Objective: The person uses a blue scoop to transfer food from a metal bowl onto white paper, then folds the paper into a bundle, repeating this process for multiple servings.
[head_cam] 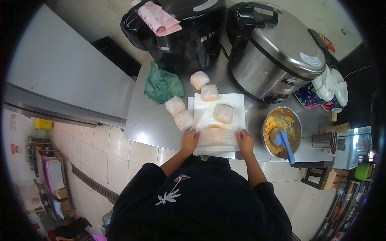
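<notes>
My left hand [189, 142] and my right hand [245, 141] pinch the two sides of a sheet of white wrapping paper [217, 139]. The sheet is folded up over a portion of yellowish food, which shows through it and peeks out at the fold's upper edge. Beneath lies a stack of white paper sheets [200, 105]. One paper-wrapped packet [223, 113] rests on the stack just beyond the fold, and another packet [209, 92] overlaps its far edge. More wrapped packets [184, 120] sit to the left and behind. To the right stands a metal bowl [298, 120] of yellow rice-like food.
A blue-handled scoop [285, 143] leans in the bowl. Behind are a black cooker [187, 45] with pink rolled paper [158, 19] on top and a steel cooker [271, 57]. A green plastic bag [164, 82] lies back left; metal cups [324, 141] stand far right.
</notes>
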The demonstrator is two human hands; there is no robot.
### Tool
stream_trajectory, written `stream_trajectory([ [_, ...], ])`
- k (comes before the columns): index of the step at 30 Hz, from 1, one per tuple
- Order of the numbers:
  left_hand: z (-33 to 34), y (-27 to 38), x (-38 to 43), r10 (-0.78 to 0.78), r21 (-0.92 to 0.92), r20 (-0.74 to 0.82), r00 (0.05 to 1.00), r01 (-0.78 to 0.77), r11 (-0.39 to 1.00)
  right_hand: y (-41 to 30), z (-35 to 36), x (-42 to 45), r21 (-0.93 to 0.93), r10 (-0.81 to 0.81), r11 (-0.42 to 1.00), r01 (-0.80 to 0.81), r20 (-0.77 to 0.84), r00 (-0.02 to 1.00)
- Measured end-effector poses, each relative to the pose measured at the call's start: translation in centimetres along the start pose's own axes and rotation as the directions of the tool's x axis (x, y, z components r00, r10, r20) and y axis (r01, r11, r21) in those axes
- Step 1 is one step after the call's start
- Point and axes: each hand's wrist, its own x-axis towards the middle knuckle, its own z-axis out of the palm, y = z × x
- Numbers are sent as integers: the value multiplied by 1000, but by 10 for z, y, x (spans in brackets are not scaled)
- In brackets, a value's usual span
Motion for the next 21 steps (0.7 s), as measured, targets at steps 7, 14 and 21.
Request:
stream_trajectory([
  [7, -16, 29, 39, 296, 332, 362, 884, -419, 845, -25, -9, 30, 140, 71, 988, -70, -7, 997],
  [14, 11, 39, 105, 230, 365, 487, 843, -436, 823, -94, -9, 99, -245, -2, 966, 81, 308, 952],
  [21, 17, 62, 128, 73, 345, 662, 746, -389, 854, -58, 2, 144, -275, -230, 937, 216, -18, 973],
])
